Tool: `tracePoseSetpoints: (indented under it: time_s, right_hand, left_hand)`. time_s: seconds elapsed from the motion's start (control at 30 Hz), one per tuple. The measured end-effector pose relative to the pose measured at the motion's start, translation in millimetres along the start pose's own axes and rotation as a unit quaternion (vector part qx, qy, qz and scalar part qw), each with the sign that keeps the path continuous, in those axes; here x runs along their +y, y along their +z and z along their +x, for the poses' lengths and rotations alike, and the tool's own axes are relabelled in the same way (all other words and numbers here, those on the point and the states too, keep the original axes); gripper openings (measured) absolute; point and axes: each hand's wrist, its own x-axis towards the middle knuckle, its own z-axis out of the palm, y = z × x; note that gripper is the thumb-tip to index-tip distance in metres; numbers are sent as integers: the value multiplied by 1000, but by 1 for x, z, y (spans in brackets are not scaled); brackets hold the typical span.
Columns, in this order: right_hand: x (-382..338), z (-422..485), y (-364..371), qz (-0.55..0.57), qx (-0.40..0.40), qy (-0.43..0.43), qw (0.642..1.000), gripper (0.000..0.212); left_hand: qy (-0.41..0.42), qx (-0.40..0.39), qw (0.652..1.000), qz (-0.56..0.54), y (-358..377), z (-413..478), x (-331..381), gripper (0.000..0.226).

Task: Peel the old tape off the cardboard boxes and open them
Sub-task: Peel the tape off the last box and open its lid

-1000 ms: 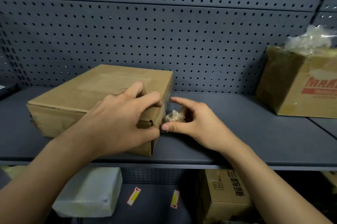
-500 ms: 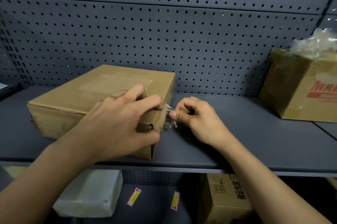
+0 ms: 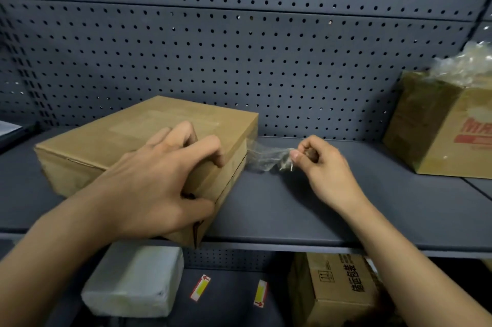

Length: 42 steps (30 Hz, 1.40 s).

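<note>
One tape strip (image 3: 266, 157), prob. betw. R-hand (image 3: 323, 167) fingertips (image 3: 295, 156)

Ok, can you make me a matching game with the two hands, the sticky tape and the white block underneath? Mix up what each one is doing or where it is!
Things:
1. left hand
2. right hand
3. clear tape
4. white block

Places or states:
A. lies on the lower shelf
B. stretches out from the box's side
C. grips the flat cardboard box
D. pinches the tape's end

Pairs: 1-C, 2-D, 3-B, 4-A.
</note>
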Motion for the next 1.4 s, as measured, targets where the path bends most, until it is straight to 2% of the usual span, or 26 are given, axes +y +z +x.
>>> tracePoseSetpoints:
  time_s: [0.2,0.43,0.53,0.63,0.7,1.0,1.17,1.27,1.4]
  right_hand:
    - [-20,-9,11,113,-30,-7,993,10]
    - [-34,-13,15,201,-92,51,974,4]
    - [-39,-16,14,275,-138,83,948,35]
    - [-42,-18,17,206,-93,55,973,54]
    - [-42,-18,22,137,-62,32,988,57]
    - [-38,-27,17,44,-59,-40,996,20]
    - [-34,-33,4,30,-68,-63,995,13]
    - [-33,-39,4,28,-69,-63,995,18]
    - [-29,-37,1,30,-18,-59,998,20]
  left_hand:
    - [-48,-32,998,27,-4,16,11,69]
    - [-129,-46,990,27,5,39,19,76]
    - [-138,-62,988,39,9,43,19,78]
    - [-124,-68,989,31,8,41,15,77]
    - [-115,-74,990,26,7,37,15,76]
    - [-47,-85,995,4,-6,11,11,73]
    - [-18,-107,994,-11,-13,0,7,71]
    - [-4,-109,994,-13,-14,-3,6,69]
    - [9,-120,992,-41,-17,-6,2,67]
